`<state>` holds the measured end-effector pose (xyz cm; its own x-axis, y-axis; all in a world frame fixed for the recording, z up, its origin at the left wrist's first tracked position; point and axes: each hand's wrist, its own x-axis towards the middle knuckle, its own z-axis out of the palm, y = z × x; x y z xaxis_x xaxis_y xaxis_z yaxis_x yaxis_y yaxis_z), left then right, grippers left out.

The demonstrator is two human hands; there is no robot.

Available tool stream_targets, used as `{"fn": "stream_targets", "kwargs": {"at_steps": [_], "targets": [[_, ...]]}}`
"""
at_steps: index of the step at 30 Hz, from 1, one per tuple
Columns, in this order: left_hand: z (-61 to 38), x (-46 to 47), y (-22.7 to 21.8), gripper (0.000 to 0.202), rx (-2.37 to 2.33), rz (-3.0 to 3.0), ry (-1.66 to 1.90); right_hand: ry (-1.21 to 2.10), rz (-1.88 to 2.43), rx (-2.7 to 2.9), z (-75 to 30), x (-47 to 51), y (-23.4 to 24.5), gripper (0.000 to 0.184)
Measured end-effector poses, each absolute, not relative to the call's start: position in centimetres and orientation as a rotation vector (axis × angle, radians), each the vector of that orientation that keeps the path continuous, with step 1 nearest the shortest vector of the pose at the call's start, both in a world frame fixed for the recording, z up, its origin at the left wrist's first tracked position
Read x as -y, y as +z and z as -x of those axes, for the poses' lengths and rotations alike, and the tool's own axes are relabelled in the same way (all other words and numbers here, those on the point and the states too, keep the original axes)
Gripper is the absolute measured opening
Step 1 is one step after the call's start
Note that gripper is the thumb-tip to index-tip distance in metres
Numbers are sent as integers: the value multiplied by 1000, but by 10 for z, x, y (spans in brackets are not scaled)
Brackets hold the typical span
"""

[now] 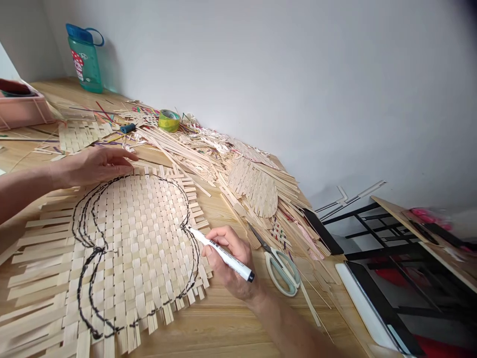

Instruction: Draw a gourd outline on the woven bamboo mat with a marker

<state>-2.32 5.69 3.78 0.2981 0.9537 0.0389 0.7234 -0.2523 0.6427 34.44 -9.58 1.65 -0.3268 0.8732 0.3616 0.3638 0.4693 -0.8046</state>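
Observation:
A mat woven from pale flat strips (149, 238) lies on the table, its loose strip ends sticking out around the edges. Black marker lines on it trace a rounded outline with a pinch on either side, doubled in places. In my right hand (233, 261) is a white marker pen (229, 258) with a black end, its tip at the pinch on the outline's right side. My left hand (97, 166) rests at the mat's far left edge with its fingers stretched out, holding nothing. To the right of my right hand lie scissors (279, 266) with pale handles.
Loose strips (186, 154) are heaped along the wall, with a roll of yellow-green tape (169, 121) among them. A rounded woven piece (255, 186) lies behind the scissors. A teal bottle (87, 62) and a pink basket (28, 109) stand at the far left.

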Motion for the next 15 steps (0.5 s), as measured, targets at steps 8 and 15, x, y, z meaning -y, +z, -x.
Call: {"fn": "stream_targets", "kwargs": {"at_steps": [8,15], "targets": [[21,-58,36,95,-1531,-2077,595,711,1045,1871,-344,97,20,9],[16,-54,39,110,-1554,-2046,553,725,980,1913,-333,109,27,16]]}}
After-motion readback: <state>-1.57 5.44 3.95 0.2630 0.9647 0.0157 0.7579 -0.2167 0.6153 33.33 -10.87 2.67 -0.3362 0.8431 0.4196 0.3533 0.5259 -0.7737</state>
